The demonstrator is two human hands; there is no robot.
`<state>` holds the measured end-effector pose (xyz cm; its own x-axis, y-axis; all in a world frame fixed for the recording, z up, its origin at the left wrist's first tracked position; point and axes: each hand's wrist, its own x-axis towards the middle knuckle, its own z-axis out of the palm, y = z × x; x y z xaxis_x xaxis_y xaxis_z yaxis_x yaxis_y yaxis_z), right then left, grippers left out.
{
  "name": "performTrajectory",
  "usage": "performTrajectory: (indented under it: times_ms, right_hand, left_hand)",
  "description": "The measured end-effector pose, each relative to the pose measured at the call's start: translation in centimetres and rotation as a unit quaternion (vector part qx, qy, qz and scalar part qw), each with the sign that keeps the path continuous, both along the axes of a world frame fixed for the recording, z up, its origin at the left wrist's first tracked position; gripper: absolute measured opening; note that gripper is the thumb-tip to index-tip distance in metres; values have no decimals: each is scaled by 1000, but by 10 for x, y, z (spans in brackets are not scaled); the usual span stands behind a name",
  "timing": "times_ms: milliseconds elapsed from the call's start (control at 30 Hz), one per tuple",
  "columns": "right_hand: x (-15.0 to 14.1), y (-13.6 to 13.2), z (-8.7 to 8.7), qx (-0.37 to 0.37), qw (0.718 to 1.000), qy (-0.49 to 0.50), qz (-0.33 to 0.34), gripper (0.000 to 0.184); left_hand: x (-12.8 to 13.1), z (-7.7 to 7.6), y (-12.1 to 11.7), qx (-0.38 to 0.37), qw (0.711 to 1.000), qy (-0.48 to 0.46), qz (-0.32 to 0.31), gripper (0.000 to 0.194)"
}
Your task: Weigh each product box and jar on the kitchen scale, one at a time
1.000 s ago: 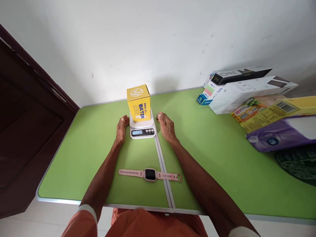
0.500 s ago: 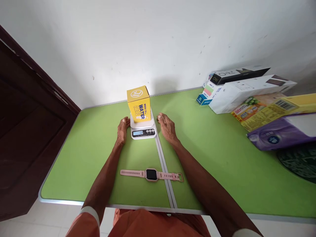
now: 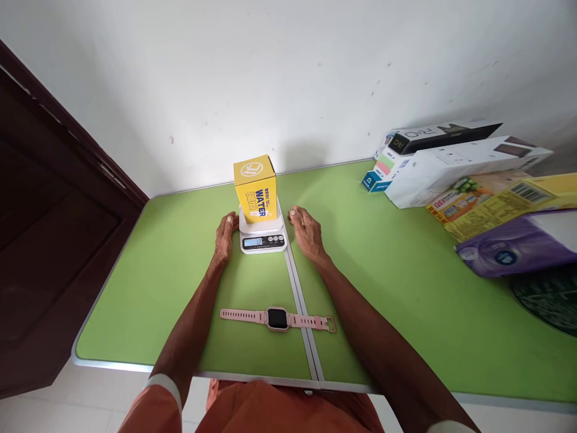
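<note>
Green covers the one table (image 3: pixel 383 337), which has a pale metal edge and a pair of metal strips along its seam. On it stands one white kitchen scale (image 3: pixel 251 247) with a lit display, its digits too small to read surely, and three round buttons. One yellow box (image 3: pixel 256 195), printed WATER down its front, stands upright on the scale's platform. One pink watch (image 3: pixel 277 319) lies flat nearer the person, dark screen up, its two strap halves spread straight and the buckled half crossing the seam. Two hands flank the scale. The left hand (image 3: pixel 225 237) lies just beside its left side, fingers loosely extended forward, grasping nothing; whether the fingertips touch the scale I cannot tell. The right hand (image 3: pixel 306 232) rests to the right of the scale with a small gap between, its fingers slightly bent and relaxed, thumb uppermost, likewise grasping nothing. Both stay clear of the watch. At the far right sit a black-and-white box (image 3: pixel 401 142), one small blue box (image 3: pixel 374 181), one long white box (image 3: pixel 428 171), one yellow pack (image 3: pixel 491 210) and one purple pack (image 3: pixel 487 251), with a dark green, round-edged thing (image 3: pixel 547 304) cut off by the frame.
</note>
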<state>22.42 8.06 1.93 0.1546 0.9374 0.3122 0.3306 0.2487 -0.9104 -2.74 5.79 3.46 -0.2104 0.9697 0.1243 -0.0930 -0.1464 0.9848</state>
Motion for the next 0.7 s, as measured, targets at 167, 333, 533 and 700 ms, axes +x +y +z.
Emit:
performTrajectory:
  times_ms: [167, 333, 533, 700]
  right_hand:
    - [0, 0, -1, 1, 1000, 12, -1, 102]
    - [0, 0, -2, -1, 1000, 22, 5, 100]
    - [0, -1, 0, -17, 999, 46, 8, 100]
    - [0, -5, 2, -28, 998, 50, 7, 95]
  left_hand:
    - [1, 9, -6, -10, 997, 78, -23, 102]
    - [4, 21, -3, -3, 988, 147, -40, 125]
    - [6, 44, 25, 73, 970, 219, -76, 135]
    - [11, 69, 48, 117, 956, 222, -150, 131]
